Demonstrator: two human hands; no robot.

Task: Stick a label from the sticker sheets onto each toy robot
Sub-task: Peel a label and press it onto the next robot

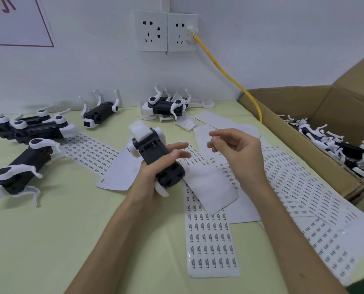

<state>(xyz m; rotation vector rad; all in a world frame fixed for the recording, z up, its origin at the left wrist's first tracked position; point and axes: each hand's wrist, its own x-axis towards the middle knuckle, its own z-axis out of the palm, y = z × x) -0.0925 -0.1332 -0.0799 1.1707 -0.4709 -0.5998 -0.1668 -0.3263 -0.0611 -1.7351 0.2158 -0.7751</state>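
A toy robot is held above the table in the left hand. Its long axis runs from the white head, pointing away and to the left, back toward the person on the right, and a flat black panel is turned upward. The body is gripped from below, with the fingers curled over its right flank. The right hand is raised just beside it, apart from the toy, with thumb and forefinger drawn close. Whether a label is pinched there cannot be told (the tips are blurred). Sticker sheets are spread beneath both hands, and their rows of small black print are too fine to be read.
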